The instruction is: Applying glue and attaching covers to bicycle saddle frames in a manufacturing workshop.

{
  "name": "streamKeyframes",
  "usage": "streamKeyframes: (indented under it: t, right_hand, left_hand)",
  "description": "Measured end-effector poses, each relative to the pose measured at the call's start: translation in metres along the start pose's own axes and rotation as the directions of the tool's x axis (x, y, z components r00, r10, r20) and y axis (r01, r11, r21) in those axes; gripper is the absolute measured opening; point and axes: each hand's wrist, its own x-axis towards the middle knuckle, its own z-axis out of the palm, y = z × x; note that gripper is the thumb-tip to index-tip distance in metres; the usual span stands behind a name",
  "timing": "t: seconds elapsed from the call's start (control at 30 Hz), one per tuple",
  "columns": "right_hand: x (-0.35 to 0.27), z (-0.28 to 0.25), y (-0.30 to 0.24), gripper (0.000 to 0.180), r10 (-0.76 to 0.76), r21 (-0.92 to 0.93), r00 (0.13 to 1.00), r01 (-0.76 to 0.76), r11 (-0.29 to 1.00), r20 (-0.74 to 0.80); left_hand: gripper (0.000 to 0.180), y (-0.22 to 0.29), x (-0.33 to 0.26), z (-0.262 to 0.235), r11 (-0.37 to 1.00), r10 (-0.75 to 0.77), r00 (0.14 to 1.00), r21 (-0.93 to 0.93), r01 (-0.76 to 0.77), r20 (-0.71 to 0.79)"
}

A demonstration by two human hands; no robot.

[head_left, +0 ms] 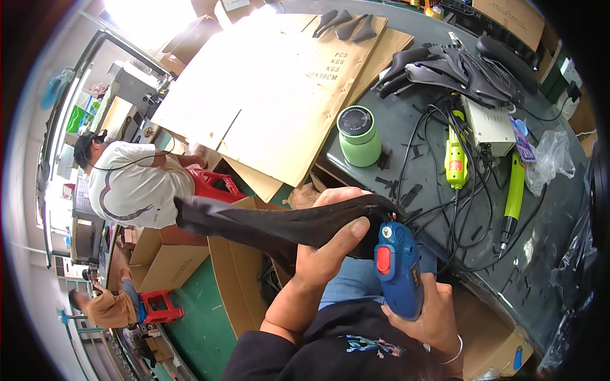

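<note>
The left hand has its grip closed around a long black moulded saddle shell, thumb across its upper face, holding it level above the lap beside the table edge. The right hand is wrapped tight around a blue handheld power tool, whose nose touches the shell's right end. On the table lie a green jar, yellow-green rotary tools and more black shells.

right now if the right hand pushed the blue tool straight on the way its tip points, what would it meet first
The right hand aims the blue power tool up at the black saddle-shaped piece held by the left hand. The tip looks already at that piece's underside, so it would likely meet it first; depth is unclear.
</note>
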Motion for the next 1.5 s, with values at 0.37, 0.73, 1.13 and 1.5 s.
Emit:
streamKeyframes:
  t: [0.37,0.73,1.13,1.5]
  right_hand:
    - [-0.009,-0.002,0.008,0.045,0.015,-0.199,1.0,-0.014,0.98,0.004]
    - [-0.003,-0.002,0.006,0.046,-0.061,-0.129,0.997,0.067,0.989,0.049]
    - [0.002,-0.003,-0.002,0.049,0.026,0.227,0.993,-0.051,0.973,0.115]
    - [0.005,-0.01,-0.011,0.054,0.061,0.251,0.996,-0.077,0.965,0.073]
  left_hand:
    - [0.028,0.036,0.021,-0.008,0.877,-0.148,0.971,0.479,0.041,0.188]
    - [0.027,0.013,0.033,-0.017,0.562,-0.066,0.849,0.722,-0.403,0.524]
    - [0.025,-0.031,0.017,-0.007,0.533,0.084,0.876,0.722,-0.441,0.474]
    - [0.029,-0.053,0.013,-0.003,0.723,-0.006,0.89,0.617,-0.311,0.456]
